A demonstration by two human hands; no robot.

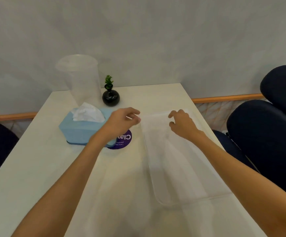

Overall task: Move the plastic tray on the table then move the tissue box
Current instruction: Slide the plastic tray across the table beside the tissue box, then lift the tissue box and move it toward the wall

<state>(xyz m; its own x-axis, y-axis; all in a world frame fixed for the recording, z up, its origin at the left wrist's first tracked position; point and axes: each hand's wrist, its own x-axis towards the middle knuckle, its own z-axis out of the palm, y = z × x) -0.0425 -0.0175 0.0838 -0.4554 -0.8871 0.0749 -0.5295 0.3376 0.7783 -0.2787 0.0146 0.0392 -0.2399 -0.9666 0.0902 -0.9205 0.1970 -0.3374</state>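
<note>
A clear plastic tray [174,168] lies flat on the right half of the white table [36,168], long side running away from me. My right hand [181,124] hovers over the tray's far end, fingers curled and apart, holding nothing. My left hand [123,121] is beside the tray's far left corner, fingers spread, also holding nothing. A light blue tissue box [80,130] with a white tissue sticking up sits left of my left hand, partly hidden by my wrist.
A tall clear plastic container [80,79] stands at the back left of the table. A small black vase with a green plant [110,95] is beside it. A purple round sticker [123,140] lies under my left wrist. Dark blue chairs [267,134] stand at the right and the left.
</note>
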